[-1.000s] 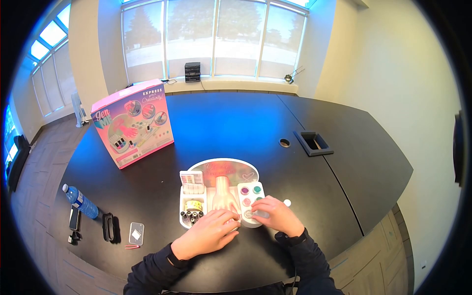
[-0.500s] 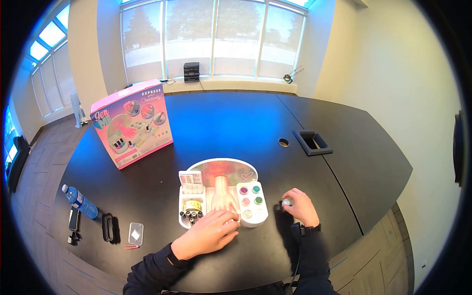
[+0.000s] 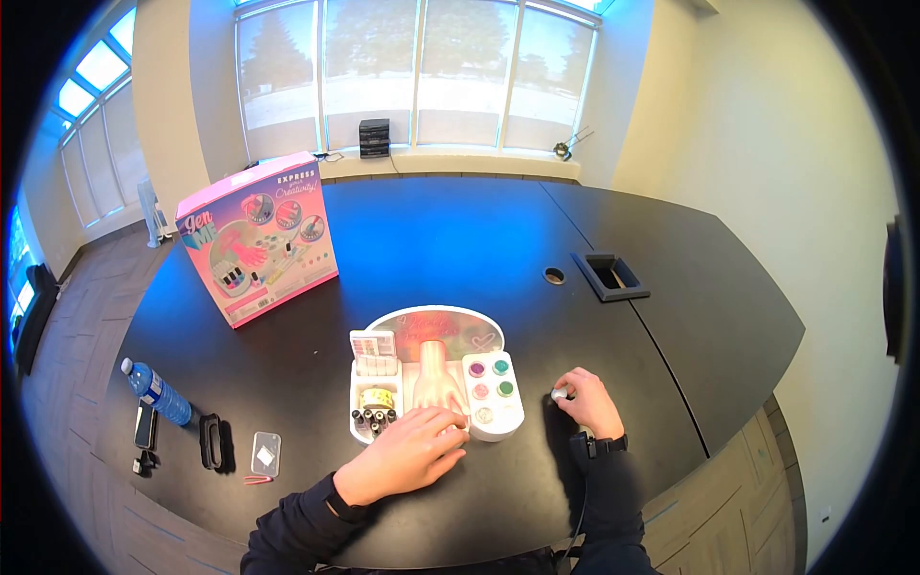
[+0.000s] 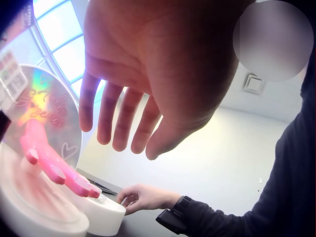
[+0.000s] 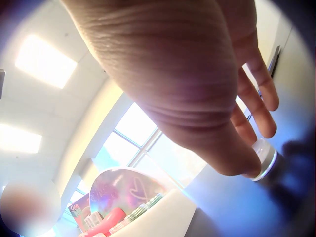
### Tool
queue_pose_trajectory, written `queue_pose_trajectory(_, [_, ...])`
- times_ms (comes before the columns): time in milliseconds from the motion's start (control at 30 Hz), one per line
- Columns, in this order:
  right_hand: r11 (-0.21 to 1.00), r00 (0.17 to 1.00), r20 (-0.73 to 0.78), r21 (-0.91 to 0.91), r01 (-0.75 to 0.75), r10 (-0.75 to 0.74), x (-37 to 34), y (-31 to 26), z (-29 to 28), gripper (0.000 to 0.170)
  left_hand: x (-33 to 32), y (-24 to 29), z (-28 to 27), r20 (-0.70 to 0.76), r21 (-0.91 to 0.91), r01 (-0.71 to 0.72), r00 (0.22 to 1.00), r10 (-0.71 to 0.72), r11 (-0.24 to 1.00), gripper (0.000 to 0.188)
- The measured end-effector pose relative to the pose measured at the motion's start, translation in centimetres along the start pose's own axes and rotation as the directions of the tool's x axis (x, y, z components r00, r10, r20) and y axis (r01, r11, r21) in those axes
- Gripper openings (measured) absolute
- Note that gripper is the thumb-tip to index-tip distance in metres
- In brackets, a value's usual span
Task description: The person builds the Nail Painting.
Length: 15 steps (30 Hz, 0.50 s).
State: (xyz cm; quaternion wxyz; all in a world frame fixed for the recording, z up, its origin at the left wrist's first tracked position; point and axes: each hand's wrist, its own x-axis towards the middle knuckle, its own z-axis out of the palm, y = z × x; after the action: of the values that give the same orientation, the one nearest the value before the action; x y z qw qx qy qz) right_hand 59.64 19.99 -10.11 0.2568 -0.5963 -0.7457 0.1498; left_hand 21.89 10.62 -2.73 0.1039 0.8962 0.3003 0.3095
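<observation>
A pink model hand [image 3: 434, 383] lies in a white nail station with a mirror [image 3: 470, 331]. My left hand [image 3: 407, 455] hovers at its front edge, fingers loosely extended; in the left wrist view that hand [image 4: 163, 64] holds nothing. To the right of the station, my right hand [image 3: 591, 407] pinches a small whitish round lid [image 3: 560, 393] at the table. The right wrist view shows the lid [image 5: 266, 160] at the thumb and fingertips. Several glitter pots [image 3: 504, 387] sit in the station's right tray; dark-capped bottles [image 3: 376, 420] stand in its left part.
A pink box [image 3: 259, 240] stands at the back left. On the table's left are a water bottle [image 3: 158, 393], a phone [image 3: 146, 425], a black oval item [image 3: 213, 443], a clear case [image 3: 267, 454] and red tweezers [image 3: 258, 480]. A socket recess [image 3: 610, 278] lies at the back right.
My right hand has moved right, from the front pot of the tray to the round lid on the table, and has taken hold of it. My left hand has stayed in place.
</observation>
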Motion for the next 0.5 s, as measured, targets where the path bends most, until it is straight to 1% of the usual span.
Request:
queue_pose_trajectory(133, [1.000,1.000,0.000,0.008,-0.009,0.009,0.0,-0.5,-0.2,0.019,0.1,0.1,-0.2,-0.011,0.013,-0.012,1.000,0.012,1.000,0.020])
queue_pose_trajectory(233, [0.999,0.999,-0.042,0.039,0.012,-0.010,0.0,-1.3,-0.2,0.019,0.0,0.0,0.0,-0.017,0.011,-0.021,1.000,0.021,1.000,0.020])
queue_pose_trajectory(300, [0.981,0.988,-0.108,0.145,0.125,-0.110,0.1,-1.8,-0.1,0.018,0.0,0.0,0.0,-0.013,0.009,-0.013,1.000,0.013,1.000,0.020])
queue_pose_trajectory(333, [0.981,0.988,-0.107,0.146,0.125,-0.110,0.1,-2.1,0.0,0.018,0.0,0.1,-0.1,-0.009,0.010,-0.006,1.000,0.006,1.000,0.020])
queue_pose_trajectory(400, [0.953,0.969,-0.133,0.195,0.231,-0.208,0.0,-3.0,0.0,0.017,0.0,0.2,-0.1,-0.008,0.012,-0.007,1.000,0.007,1.000,0.020])
queue_pose_trajectory(433, [0.953,0.969,-0.134,0.195,0.231,-0.208,0.0,-3.4,0.0,0.017,0.1,0.2,-0.1,-0.007,0.014,-0.008,1.000,0.008,1.000,0.020])
queue_pose_trajectory(500, [0.927,0.956,-0.123,0.239,0.290,-0.268,-0.1,-4.3,0.0,0.017,-0.1,-0.1,0.1,0.017,0.011,0.000,1.000,0.000,1.000,0.021])
